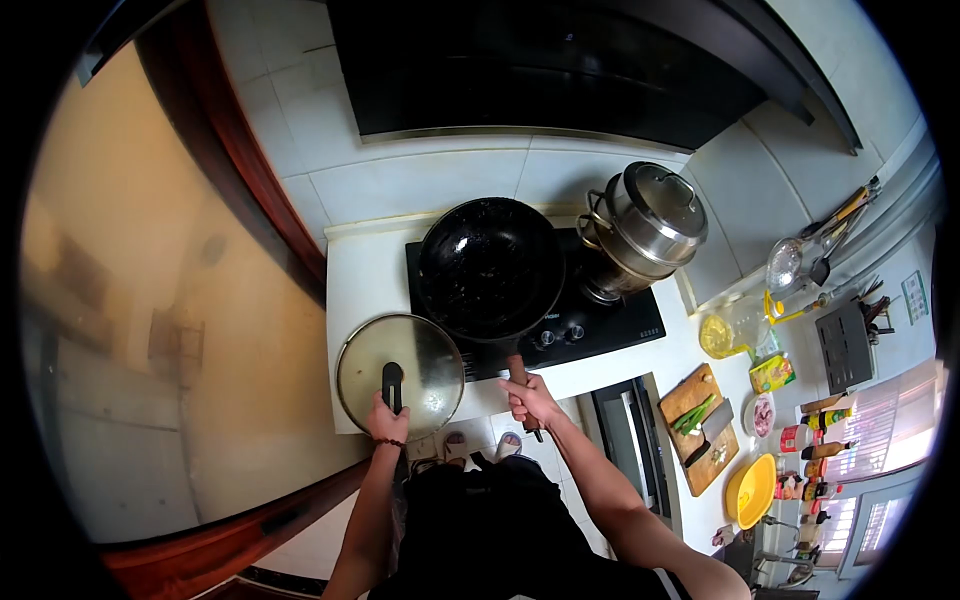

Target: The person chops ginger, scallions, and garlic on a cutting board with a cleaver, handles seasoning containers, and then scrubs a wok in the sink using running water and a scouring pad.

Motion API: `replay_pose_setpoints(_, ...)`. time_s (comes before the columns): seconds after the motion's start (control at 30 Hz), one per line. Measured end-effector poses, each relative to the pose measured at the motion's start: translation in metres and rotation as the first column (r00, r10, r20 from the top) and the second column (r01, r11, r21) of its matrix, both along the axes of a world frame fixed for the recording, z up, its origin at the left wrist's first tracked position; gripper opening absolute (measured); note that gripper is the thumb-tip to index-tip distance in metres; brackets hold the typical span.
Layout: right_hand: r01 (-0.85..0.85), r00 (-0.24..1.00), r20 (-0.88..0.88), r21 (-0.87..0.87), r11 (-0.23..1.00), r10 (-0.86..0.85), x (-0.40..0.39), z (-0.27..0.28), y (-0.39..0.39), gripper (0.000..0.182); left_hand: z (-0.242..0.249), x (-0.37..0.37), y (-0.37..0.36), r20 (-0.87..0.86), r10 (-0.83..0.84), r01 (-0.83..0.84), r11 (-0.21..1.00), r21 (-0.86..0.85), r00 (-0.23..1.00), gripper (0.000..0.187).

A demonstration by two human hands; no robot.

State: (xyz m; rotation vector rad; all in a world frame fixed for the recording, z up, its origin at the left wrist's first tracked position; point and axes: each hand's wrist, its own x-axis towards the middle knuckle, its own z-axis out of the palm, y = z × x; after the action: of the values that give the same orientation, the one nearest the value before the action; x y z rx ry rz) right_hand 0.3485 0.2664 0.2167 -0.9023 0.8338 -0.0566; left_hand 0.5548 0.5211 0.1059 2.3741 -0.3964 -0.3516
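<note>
Left grip: clenched on round glass lid's black knob.
Right grip: clenched on black wok's handle, wok beyond it.
Counter: white, under lid.

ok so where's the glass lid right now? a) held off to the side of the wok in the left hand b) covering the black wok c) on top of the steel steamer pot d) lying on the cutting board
a: the left hand grips the glass lid by its handle beside the uncovered black wok, whose handle the right hand holds.
</note>
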Motion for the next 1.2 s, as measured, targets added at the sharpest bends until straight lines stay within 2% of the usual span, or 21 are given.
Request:
replay_pose_setpoints(0.07, 0.000, 1.000, -0.008, -0.034, 0.999, -0.001, -0.002, 0.006, 0.000, 0.029, -0.011, 0.001, 0.001, 0.050, -0.019, 0.020, 1.000, -0.005, 0.999, 0.061)
replay_pose_setpoints(0.2, 0.014, 1.000, -0.015, -0.110, 0.994, -0.016, -0.005, 0.013, -0.001, 0.029, -0.005, 0.002, 0.000, 0.014, -0.042, 0.041, 0.999, 0.021, 0.999, 0.062)
replay_pose_setpoints(0.57, 0.099, 0.995, 0.044, -0.151, 0.984, -0.093, -0.017, 0.037, 0.016, 0.029, -0.023, 0.006, 0.003, 0.013, -0.107, 0.107, 0.992, 0.061, 0.994, 0.065)
replay_pose_setpoints(0.7, 0.130, 0.991, 0.051, -0.137, 0.982, -0.124, -0.027, 0.051, 0.026, 0.030, -0.015, 0.006, 0.003, -0.018, -0.131, 0.131, 0.990, 0.047, 0.991, 0.067)
replay_pose_setpoints(0.8, 0.167, 0.986, 0.025, -0.096, 0.981, -0.165, -0.040, 0.065, 0.042, 0.030, -0.001, 0.006, 0.002, -0.092, -0.138, 0.151, 0.976, 0.157, 0.986, 0.066)
replay_pose_setpoints(0.83, 0.189, 0.982, 0.014, -0.088, 0.978, -0.188, -0.047, 0.069, 0.048, 0.030, 0.007, 0.005, 0.002, 0.191, -0.169, 0.148, 0.981, 0.123, 0.967, 0.065)
replay_pose_setpoints(0.87, 0.197, 0.980, 0.025, -0.051, 0.979, -0.196, -0.053, 0.072, 0.052, 0.031, 0.016, 0.004, 0.001, 0.459, -0.176, 0.157, 0.984, 0.080, 0.871, 0.064)
replay_pose_setpoints(0.9, 0.206, 0.978, 0.034, -0.011, 0.978, -0.206, -0.061, 0.075, 0.057, 0.031, 0.038, 0.002, -0.004, 0.419, -0.179, 0.190, 0.982, 0.015, 0.890, 0.054)
replay_pose_setpoints(0.97, 0.247, 0.969, 0.010, 0.005, 0.969, -0.247, -0.080, 0.079, 0.072, 0.032, 0.052, -0.006, -0.012, 0.451, -0.184, 0.254, 0.962, -0.101, 0.873, 0.042)
replay_pose_setpoints(1.03, 0.294, 0.955, 0.030, 0.024, 0.955, -0.295, -0.097, 0.083, 0.084, 0.030, 0.067, -0.024, -0.023, 0.315, -0.272, 0.345, 0.916, -0.205, 0.909, 0.032)
replay_pose_setpoints(1.07, 0.312, 0.947, 0.055, 0.058, 0.948, -0.315, -0.109, 0.084, 0.090, 0.029, 0.061, -0.035, -0.030, 0.348, -0.316, 0.418, 0.866, -0.276, 0.883, 0.029)
replay_pose_setpoints(1.1, 0.340, 0.937, 0.062, 0.057, 0.939, -0.343, -0.120, 0.085, 0.096, 0.029, 0.052, -0.047, -0.033, 0.300, -0.416, 0.489, 0.841, -0.234, 0.859, 0.026)
replay_pose_setpoints(1.13, 0.366, 0.926, 0.072, 0.058, 0.929, -0.369, -0.133, 0.088, 0.103, 0.029, 0.051, -0.063, -0.039, 0.169, -0.516, 0.543, 0.792, -0.280, 0.840, 0.025)
replay_pose_setpoints(1.2, 0.433, 0.897, 0.067, 0.073, 0.899, -0.437, -0.159, 0.093, 0.120, 0.027, 0.049, -0.102, -0.050, -0.061, -0.692, 0.625, 0.683, -0.377, 0.719, 0.023)
